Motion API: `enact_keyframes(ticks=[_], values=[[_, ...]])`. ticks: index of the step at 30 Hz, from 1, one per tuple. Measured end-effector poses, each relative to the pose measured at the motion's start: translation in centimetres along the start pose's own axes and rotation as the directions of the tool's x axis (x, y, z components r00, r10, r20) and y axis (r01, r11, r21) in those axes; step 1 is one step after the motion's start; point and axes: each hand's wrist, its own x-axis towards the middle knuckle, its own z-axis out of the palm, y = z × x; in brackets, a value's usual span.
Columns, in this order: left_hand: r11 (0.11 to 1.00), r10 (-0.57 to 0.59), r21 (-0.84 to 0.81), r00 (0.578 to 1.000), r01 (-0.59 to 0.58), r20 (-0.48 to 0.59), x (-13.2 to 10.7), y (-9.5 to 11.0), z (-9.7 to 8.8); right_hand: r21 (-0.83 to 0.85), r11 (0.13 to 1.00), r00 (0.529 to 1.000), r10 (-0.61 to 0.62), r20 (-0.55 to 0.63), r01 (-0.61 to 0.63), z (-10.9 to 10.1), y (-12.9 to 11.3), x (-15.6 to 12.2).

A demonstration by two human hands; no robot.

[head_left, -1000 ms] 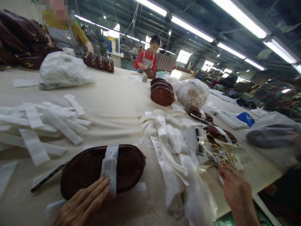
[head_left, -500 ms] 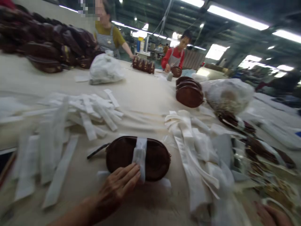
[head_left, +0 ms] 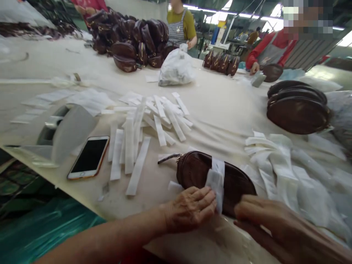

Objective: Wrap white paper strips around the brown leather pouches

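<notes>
A dark brown leather pouch lies on the table in front of me, with a zipper and a strap at its left end. Around its middle runs a white strip. My left hand is closed at the pouch's near side, its bent fingers gripping the strip's lower part. At the pouch's right end is my right hand, slightly blurred, with its fingers curled together and close to the leather. What it holds, if anything, is hidden.
Loose white strips lie left of the pouch, beside a phone and a tape dispenser. More white strips lie right. Stacked brown pouches, a plastic bag and a pouch pile stand farther back. Co-workers stand across the table.
My view has swung left, bringing the phone and dispenser into sight. My right hand has come from the far right to the pouch. The left fingers, flat before, are now bent at the strip.
</notes>
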Motion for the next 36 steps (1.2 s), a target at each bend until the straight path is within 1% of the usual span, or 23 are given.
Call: enact_keyframes(ticks=[1,2,3,5,8,10,12,16,19,20,21,23,25,26,27,28,29,30,31,32,33,34,36], values=[[1.000,0.000,0.006,1.000,0.000,0.005,0.0,0.0,0.1,-0.065,0.997,0.999,-0.039,0.028,0.041,-0.7,0.0,2.0],[1.000,0.000,0.012,1.000,-0.001,0.010,-0.1,0.0,0.1,-0.140,0.989,0.998,-0.050,0.045,0.055,-1.2,0.2,3.8],[1.000,-0.001,0.014,1.000,0.001,0.008,-0.1,0.0,0.2,-0.207,0.975,0.996,-0.068,0.051,0.077,-1.3,0.5,5.2],[1.000,-0.006,0.007,1.000,0.006,-0.012,-0.1,0.0,0.3,-0.314,0.943,0.994,-0.087,0.074,0.105,-1.0,1.4,7.1],[1.000,-0.001,-0.014,0.999,0.000,-0.043,-0.1,-0.1,0.4,-0.407,0.905,0.991,-0.084,0.106,0.120,-0.2,2.4,8.2],[1.000,0.009,-0.022,0.999,-0.010,-0.047,-0.2,-0.1,0.5,-0.434,0.896,0.992,-0.049,0.114,0.094,0.1,2.6,8.5],[1.000,0.013,-0.026,0.999,-0.014,-0.046,-0.2,-0.1,0.5,-0.423,0.906,0.994,0.011,0.111,0.037,0.0,2.5,8.7],[1.000,0.006,-0.025,1.000,-0.007,-0.029,-0.3,-0.1,0.6,-0.352,0.928,0.978,0.174,0.115,-0.124,-0.7,2.5,9.5],[1.000,0.000,-0.023,0.999,0.000,-0.032,-0.3,0.0,0.6,-0.227,0.919,0.934,0.348,0.082,-0.322,-1.3,3.5,10.4],[1.000,-0.004,-0.024,0.999,0.003,-0.039,-0.3,0.0,0.7,-0.166,0.915,0.918,0.386,0.089,-0.368,-1.5,4.1,10.7],[1.000,-0.008,-0.026,0.999,0.007,-0.042,-0.3,0.0,0.7,-0.085,0.915,0.908,0.403,0.113,-0.395,-1.7,4.8,10.9],[1.000,-0.013,-0.023,0.999,0.012,-0.038,-0.3,0.0,0.7,0.121,0.905,0.905,0.383,0.186,-0.408,-1.9,6.1,11.0],[1.000,-0.005,-0.014,1.000,0.004,-0.024,-0.3,-0.1,0.7,0.315,0.858,0.912,0.354,0.206,-0.405,-1.9,7.1,10.6],[1.000,0.000,-0.011,1.000,0.000,-0.018,-0.3,-0.1,0.6,0.367,0.844,0.920,0.352,0.170,-0.391,-1.8,7.2,10.1],[1.000,0.004,-0.009,1.000,-0.004,-0.018,-0.3,-0.1,0.6,0.365,0.857,0.930,0.357,0.087,-0.363,-1.6,7.1,9.6],[1.000,0.004,-0.008,1.000,-0.005,-0.025,-0.3,-0.1,0.5,0.320,0.891,0.936,0.350,-0.035,-0.322,-1.3,6.7,8.8],[1.000,0.002,-0.006,0.999,-0.002,-0.033,-0.3,-0.1,0.5,0.245,0.932,0.931,0.316,-0.184,-0.268,-0.8,6.1,8.1],[1.000,-0.002,-0.005,0.999,0.002,-0.047,-0.3,-0.1,0.5,0.152,0.967,0.912,0.245,-0.330,-0.205,-0.1,5.3,7.2],[1.000,-0.008,-0.004,0.998,0.008,-0.062,-0.3,-0.1,0.5,0.052,0.989,0.885,0.146,-0.442,-0.137,0.7,4.4,6.4],[1.000,-0.011,-0.005,0.997,0.011,-0.077,-0.3,0.0,0.5,-0.045,0.997,0.859,0.038,-0.511,-0.071,1.7,3.6,5.6],[1.000,-0.012,-0.009,0.996,0.012,-0.087,-0.3,0.0,0.6,-0.132,0.991,0.840,-0.061,-0.540,-0.012,2.8,2.8,4.9],[1.000,-0.014,-0.014,0.996,0.013,-0.091,-0.3,0.0,0.6,-0.206,0.978,0.829,-0.136,-0.543,0.026,3.9,2.3,4.3],[1.000,-0.013,-0.023,0.997,0.012,-0.077,-0.4,0.0,0.7,-0.316,0.948,0.818,-0.207,-0.536,0.033,5.9,1.8,3.5]])
